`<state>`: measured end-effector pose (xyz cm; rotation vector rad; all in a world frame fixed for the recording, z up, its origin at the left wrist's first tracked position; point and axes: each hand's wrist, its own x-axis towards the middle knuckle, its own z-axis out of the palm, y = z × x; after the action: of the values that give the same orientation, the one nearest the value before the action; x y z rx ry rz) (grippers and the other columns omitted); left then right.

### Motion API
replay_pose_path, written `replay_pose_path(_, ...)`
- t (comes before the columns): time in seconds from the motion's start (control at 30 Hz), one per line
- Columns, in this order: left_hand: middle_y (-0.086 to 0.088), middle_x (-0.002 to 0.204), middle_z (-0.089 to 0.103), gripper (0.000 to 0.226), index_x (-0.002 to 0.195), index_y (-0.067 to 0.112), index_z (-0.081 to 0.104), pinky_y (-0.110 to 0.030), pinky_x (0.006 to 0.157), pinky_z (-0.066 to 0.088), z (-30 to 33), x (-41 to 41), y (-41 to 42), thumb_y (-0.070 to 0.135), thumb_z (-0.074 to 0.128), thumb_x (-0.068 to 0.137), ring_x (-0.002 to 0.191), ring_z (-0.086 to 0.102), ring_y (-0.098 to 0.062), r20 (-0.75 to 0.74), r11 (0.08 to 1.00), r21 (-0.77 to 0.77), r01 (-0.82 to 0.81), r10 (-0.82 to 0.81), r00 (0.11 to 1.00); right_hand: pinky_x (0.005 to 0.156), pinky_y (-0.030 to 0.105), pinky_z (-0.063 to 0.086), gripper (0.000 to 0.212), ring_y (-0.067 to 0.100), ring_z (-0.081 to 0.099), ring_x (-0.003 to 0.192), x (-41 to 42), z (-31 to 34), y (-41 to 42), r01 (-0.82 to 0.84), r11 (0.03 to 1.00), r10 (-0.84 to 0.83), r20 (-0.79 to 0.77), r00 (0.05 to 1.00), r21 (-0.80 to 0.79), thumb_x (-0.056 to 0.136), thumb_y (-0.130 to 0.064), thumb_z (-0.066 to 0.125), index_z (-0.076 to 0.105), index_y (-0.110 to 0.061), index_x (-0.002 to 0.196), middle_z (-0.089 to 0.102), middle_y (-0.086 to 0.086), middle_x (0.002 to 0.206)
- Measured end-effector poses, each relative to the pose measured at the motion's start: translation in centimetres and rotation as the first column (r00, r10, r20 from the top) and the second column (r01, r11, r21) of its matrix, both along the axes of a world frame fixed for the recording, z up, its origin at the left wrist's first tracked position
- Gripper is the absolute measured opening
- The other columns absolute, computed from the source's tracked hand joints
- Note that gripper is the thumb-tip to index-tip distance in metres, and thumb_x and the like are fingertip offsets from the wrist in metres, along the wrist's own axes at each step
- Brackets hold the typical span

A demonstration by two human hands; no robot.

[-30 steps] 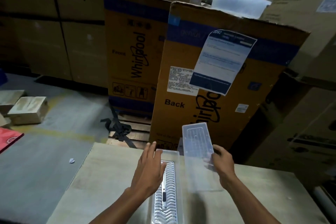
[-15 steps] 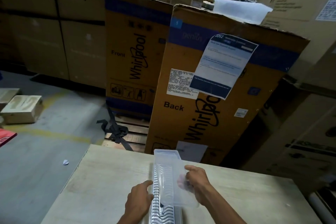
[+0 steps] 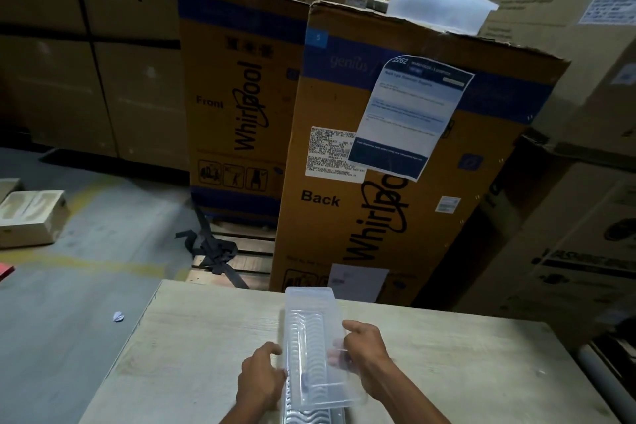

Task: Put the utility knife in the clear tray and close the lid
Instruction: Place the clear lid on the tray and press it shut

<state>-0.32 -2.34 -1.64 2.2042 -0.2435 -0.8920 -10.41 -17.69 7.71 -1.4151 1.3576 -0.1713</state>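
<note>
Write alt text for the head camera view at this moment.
Two bare hands lower a clear lid onto a clear tray on a pale wooden table: left hand at the tray's side, right hand gripping the lid. Tall Whirlpool cartons stand behind.

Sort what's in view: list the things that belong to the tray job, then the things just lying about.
Job:
clear tray on the table
clear lid, held over the tray
utility knife, dimly visible inside
left hand
right hand

Lying about:
Whirlpool boxes
black straps
foam block
paper scrap
</note>
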Motion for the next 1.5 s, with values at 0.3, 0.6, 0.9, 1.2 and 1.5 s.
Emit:
replay_pose_path(0.3, -0.006, 0.076, 0.076, 0.023, 0.084, 0.031, 0.062, -0.036, 0.068, 0.062, 2.2, -0.2, 0.3, 0.025, 0.077, 0.068, 0.065, 0.073, -0.023, -0.032, 0.997, -0.071, -0.007, 0.004, 0.999, 0.076, 0.037, 0.066, 0.062, 0.03, 0.065, 0.116, -0.5, -2.2, 1.6, -0.101, 0.989, 0.084, -0.149, 0.985, -0.112, 0.093, 0.008, 0.058, 0.05, -0.022, 0.147, 0.053, 0.007, 0.15)
replay_pose_path(0.6, -0.006, 0.071, 0.077, 0.019, 0.089, 0.026, 0.065, -0.034, 0.066, 0.061, 2.8, -0.3, 0.5, 0.011, 0.068, 0.076, 0.06, 0.074, -0.022, -0.037, 0.994, -0.105, -0.041, 0.038, 0.999, 0.11, 0.033, 0.045, 0.063, 0.026, 0.053, 0.135, -1.8, -2.5, 2.3, -0.439, 0.877, 0.371, -0.305, 0.877, -0.196, 0.098, -0.013, 0.063, 0.036, -0.016, 0.155, 0.047, 0.008, 0.152)
replay_pose_path(0.9, -0.015, 0.064, 0.071, 0.031, 0.091, 0.009, 0.072, -0.035, 0.048, 0.056, 2.4, -0.3, 0.8, -0.011, 0.05, 0.086, 0.044, 0.061, -0.025, -0.073, 0.979, -0.188, -0.076, 0.064, 0.995, 0.114, 0.039, 0.039, 0.068, 0.033, 0.045, 0.134, -2.0, -3.1, 2.7, -0.635, 0.739, 0.452, -0.536, 0.713, -0.222, 0.101, -0.021, 0.059, 0.024, -0.019, 0.159, 0.039, 0.014, 0.147)
replay_pose_path(1.2, -0.005, 0.079, 0.071, 0.056, 0.134, 0.026, 0.056, -0.034, 0.067, 0.064, 2.6, -1.0, 0.7, -0.001, 0.069, 0.087, 0.075, 0.072, -0.018, 0.053, 0.971, -0.229, 0.066, -0.055, 0.997, 0.108, 0.03, 0.044, 0.068, 0.022, 0.051, 0.13, -2.7, -2.9, 3.0, -0.629, 0.724, 0.441, -0.512, 0.737, -0.283, 0.101, -0.022, 0.061, 0.025, -0.021, 0.158, 0.044, 0.009, 0.145)
replay_pose_path(1.5, 0.006, 0.149, 0.045, 0.045, 0.141, 0.035, 0.048, -0.036, 0.105, 0.051, 2.5, -2.2, 1.7, 0.036, 0.058, 0.098, 0.128, 0.051, -0.012, 0.432, 0.92, 0.038, 0.389, -0.366, 0.824, 0.054, 0.008, 0.044, 0.032, 0.006, 0.059, 0.072, -4.4, -3.9, 3.4, -0.41, 0.853, 0.317, -0.304, 0.899, -0.323, 0.103, -0.029, 0.056, 0.054, -0.019, 0.133, 0.057, -0.016, 0.103)
